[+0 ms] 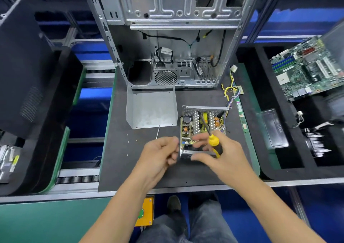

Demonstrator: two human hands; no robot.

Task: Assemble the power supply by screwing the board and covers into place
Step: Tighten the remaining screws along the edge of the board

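Observation:
The open power supply [202, 125] sits on the black mat with its circuit board exposed and wires trailing off to the right. Its bent grey metal cover [150, 108] lies to the left of it. My right hand [223, 151] grips a yellow-and-black screwdriver [214, 142]; the shaft slants up over the board. My left hand [160, 155] hovers at the casing's near left corner, with its fingers curled against the thumb. Nothing shows between those fingers. A thin metal rod [157, 132] lies on the mat just beyond my left hand.
An open computer case [167, 56] stands at the back of the mat. A few tiny screws [128, 141] lie scattered to the left. A motherboard [305, 67] rests in a black foam tray on the right, next to a clear plastic box [273, 129]. Conveyor rollers run along the left.

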